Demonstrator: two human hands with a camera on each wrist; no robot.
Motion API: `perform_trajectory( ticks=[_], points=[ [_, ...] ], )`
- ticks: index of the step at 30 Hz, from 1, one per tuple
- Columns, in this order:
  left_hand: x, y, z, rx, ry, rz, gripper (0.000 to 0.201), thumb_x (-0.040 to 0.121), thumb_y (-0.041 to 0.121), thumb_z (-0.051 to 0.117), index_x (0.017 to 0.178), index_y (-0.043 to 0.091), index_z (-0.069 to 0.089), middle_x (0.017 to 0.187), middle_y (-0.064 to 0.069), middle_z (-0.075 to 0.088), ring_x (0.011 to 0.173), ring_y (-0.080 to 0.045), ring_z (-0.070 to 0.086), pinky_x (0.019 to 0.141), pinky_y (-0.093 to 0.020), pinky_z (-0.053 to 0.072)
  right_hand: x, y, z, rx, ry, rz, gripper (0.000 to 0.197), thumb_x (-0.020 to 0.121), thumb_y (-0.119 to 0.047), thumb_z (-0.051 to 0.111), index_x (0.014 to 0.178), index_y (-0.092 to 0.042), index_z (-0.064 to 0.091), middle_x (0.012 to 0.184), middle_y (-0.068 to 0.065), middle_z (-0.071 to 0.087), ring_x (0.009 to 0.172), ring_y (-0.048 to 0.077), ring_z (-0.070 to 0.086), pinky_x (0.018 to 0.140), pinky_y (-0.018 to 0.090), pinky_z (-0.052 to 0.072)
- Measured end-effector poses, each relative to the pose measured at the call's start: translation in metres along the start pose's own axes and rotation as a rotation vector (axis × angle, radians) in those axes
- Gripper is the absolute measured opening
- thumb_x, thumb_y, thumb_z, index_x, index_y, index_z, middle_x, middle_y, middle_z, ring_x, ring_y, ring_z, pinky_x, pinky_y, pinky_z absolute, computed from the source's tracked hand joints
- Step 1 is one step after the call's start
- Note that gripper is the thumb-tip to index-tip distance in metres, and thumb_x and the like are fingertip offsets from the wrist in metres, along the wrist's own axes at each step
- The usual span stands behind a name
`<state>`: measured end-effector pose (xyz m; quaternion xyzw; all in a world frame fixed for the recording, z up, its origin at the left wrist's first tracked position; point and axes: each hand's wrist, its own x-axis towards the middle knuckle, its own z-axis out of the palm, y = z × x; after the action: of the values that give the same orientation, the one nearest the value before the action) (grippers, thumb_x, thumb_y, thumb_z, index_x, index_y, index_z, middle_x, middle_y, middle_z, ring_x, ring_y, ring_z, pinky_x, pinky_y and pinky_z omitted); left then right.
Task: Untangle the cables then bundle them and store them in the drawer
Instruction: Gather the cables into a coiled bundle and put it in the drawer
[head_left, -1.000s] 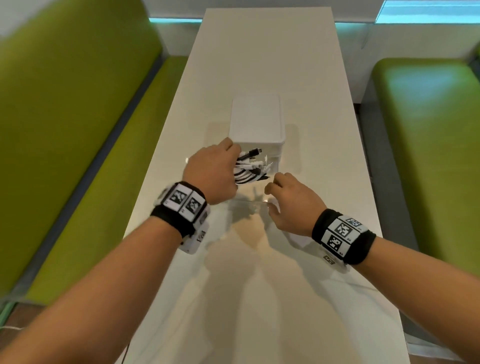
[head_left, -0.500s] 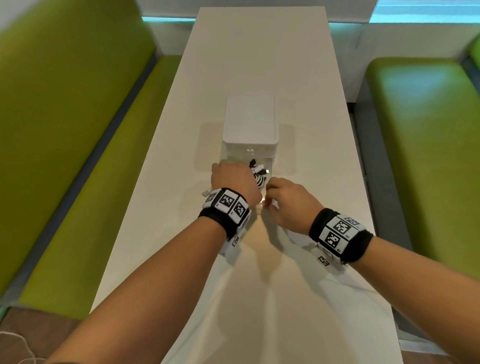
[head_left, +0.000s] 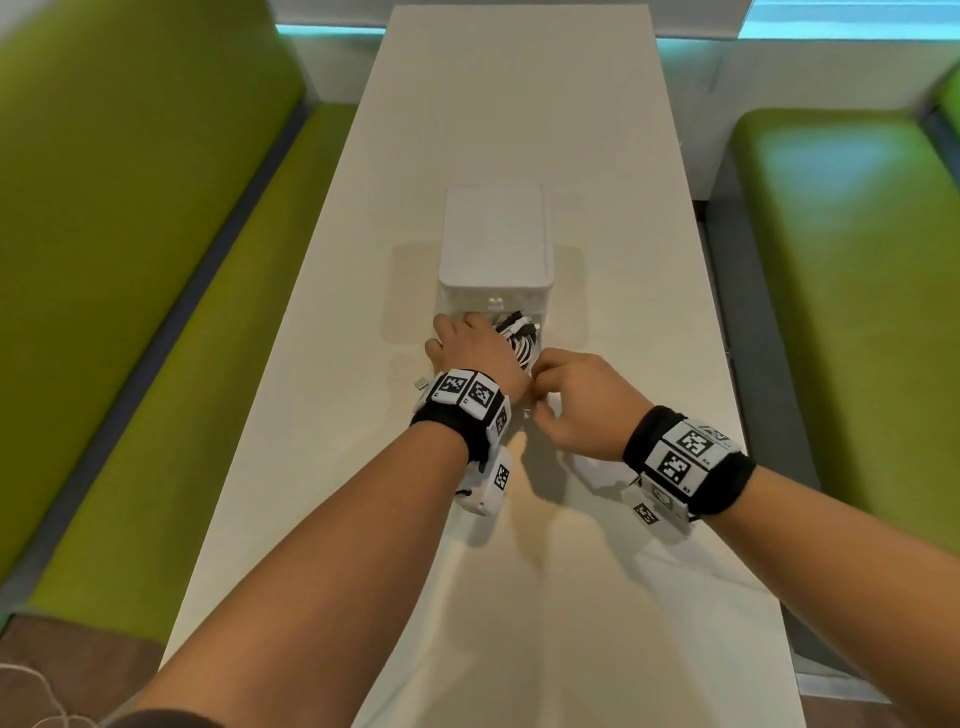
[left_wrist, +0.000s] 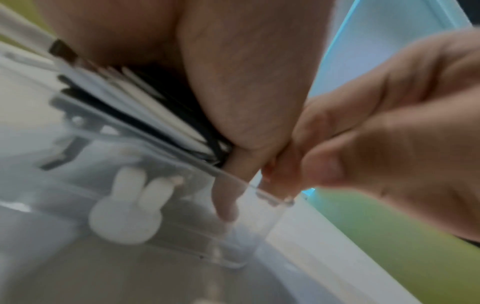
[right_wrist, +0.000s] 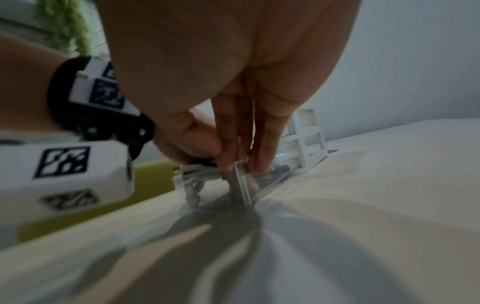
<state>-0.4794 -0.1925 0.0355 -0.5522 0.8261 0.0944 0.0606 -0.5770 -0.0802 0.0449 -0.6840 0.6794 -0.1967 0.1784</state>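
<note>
Black-and-white cables (head_left: 519, 340) lie coiled in your clear drawer (left_wrist: 254, 222), long axis running away from you; left hand (head_left: 475, 351) grips them, right hand (head_left: 584, 402) pinches the drawer's corner.

Your black-and-white cable bundle (head_left: 517, 340) coiled, lying inside the clear drawer (left_wrist: 249, 207), pulled out from the white box (head_left: 494, 244)

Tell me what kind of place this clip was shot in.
Probably a café or office break-area booth: a long white table flanked by green benches on both sides, with a small drawer box on top.
</note>
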Motion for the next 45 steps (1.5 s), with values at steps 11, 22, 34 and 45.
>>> perform_trajectory(
  ticks=[11,22,34,45],
  points=[
    [-0.001,-0.017,0.004,-0.185,0.016,0.151,0.072,0.069,0.042,0.071,0.129,0.013,0.044,0.13,-0.009,0.036,0.121,-0.03,0.035,0.097,-0.041,0.037,0.044,0.011,0.001,-0.008,0.085,0.056,0.031,0.092,-0.015,0.061,0.121,-0.01,0.07,0.119,0.008,0.066,0.11,0.027,0.06,0.098,0.04,0.049],
    [-0.006,-0.063,-0.013,-0.417,0.196,0.443,0.04,0.095,0.014,0.057,0.135,0.018,0.061,0.116,-0.01,0.063,0.105,-0.028,0.059,0.092,-0.035,0.048,0.049,0.011,0.002,0.016,0.053,0.096,0.038,0.095,-0.013,0.053,0.132,-0.016,0.065,0.129,0.004,0.064,0.119,0.024,0.055,0.101,0.037,0.046],
    [-0.005,-0.059,-0.009,-0.284,0.212,0.36,0.018,0.098,0.01,0.054,0.096,-0.001,0.067,0.117,-0.012,0.051,0.073,-0.02,0.047,0.069,-0.025,0.035,0.054,-0.001,0.005,-0.068,-0.035,0.079,0.045,0.093,-0.022,0.048,0.136,-0.016,0.06,0.137,0.005,0.056,0.114,0.027,0.054,0.096,0.036,0.045],
    [-0.005,-0.116,-0.027,-0.64,-0.092,0.346,0.038,0.091,0.007,0.059,0.108,0.037,0.076,0.107,0.019,0.07,0.09,0.003,0.062,0.079,-0.017,0.049,0.039,0.01,0.0,-0.025,-0.03,0.048,0.032,0.081,-0.037,0.083,0.109,-0.021,0.08,0.112,0.001,0.058,0.098,0.022,0.059,0.084,0.033,0.046]
  ],
)
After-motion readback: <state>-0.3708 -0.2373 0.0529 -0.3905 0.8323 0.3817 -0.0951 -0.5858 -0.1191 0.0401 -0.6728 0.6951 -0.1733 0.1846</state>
